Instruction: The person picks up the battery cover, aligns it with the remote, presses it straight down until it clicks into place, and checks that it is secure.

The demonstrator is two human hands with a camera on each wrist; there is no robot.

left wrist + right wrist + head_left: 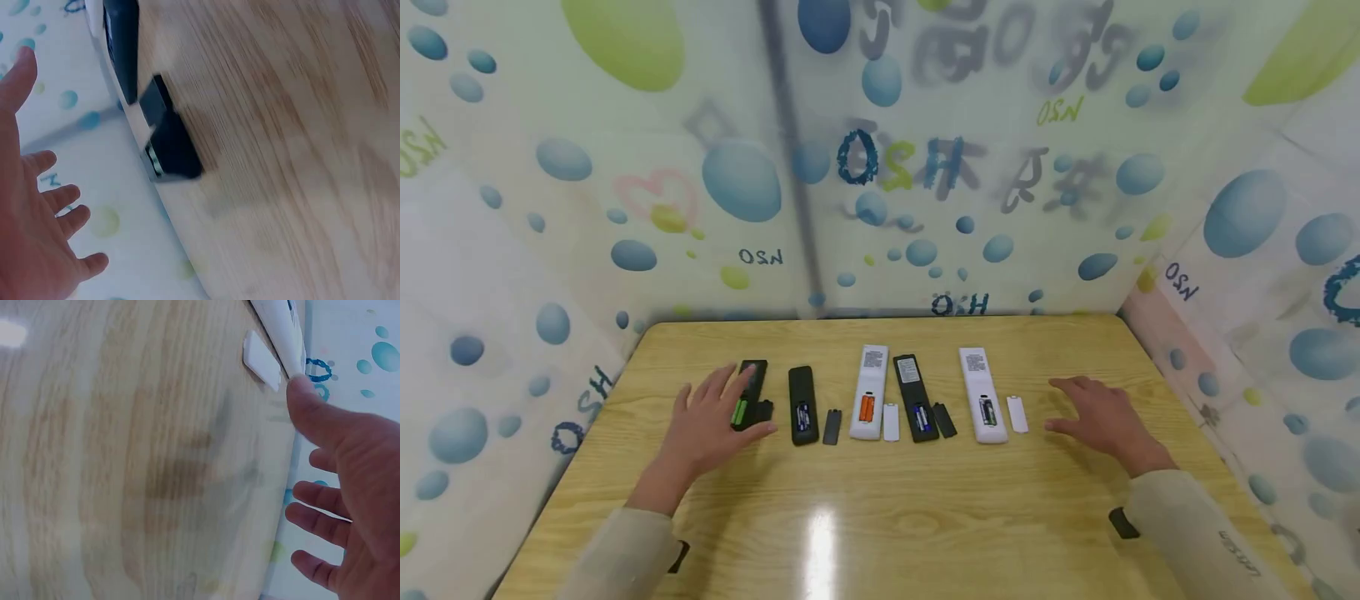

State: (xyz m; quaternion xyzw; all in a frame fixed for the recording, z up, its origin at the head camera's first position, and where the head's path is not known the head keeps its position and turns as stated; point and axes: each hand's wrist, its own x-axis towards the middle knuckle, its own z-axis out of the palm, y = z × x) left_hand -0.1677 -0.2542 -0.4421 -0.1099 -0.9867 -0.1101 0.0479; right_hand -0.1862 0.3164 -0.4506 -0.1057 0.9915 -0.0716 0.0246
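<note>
My left hand (703, 429) hovers with fingers spread, overlapping the leftmost black remote control (758, 375) in the head view. That remote has a green battery showing, and its small black battery cover (764, 410) lies against its right side. To the right sits a second black remote control (802, 400) with batteries in its bay and a dark cover (832, 427) beside it. My right hand (1101, 421) is held above the table at the right, fingers loosely extended, holding nothing. Nearest to it are a white battery cover (1017, 414) and a white remote control (981, 387).
Between these lie another white remote (872, 375) with orange batteries, its white cover (891, 422), a black remote (913, 392) with blue batteries, and its dark cover (945, 420). All rest on a wooden table (910, 517), with bubble-patterned curtains (880, 233) behind and at both sides.
</note>
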